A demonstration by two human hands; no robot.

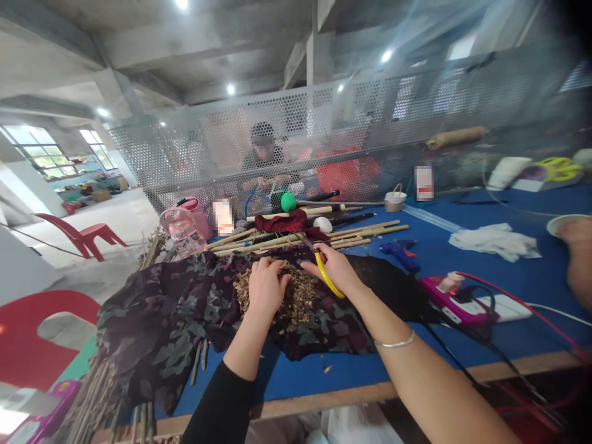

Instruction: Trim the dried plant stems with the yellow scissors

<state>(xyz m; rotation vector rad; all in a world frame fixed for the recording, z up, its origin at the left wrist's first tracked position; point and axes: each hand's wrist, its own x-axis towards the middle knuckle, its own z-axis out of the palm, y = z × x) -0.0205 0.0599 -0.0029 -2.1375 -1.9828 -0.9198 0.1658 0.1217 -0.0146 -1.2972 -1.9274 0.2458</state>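
My left hand presses down with curled fingers on a brown, dry, woven clump that lies on a dark floral cloth. My right hand grips yellow-handled scissors, whose blades point up and left at the clump's far edge. The cloth is spread over a blue table. A silver bangle circles my right wrist.
Bamboo sticks, a pink jar, a green ball and a dark red cloth lie behind. A blue glue gun, pink device with cables and white cloth sit right. People sit behind a perforated screen. Red chairs stand left.
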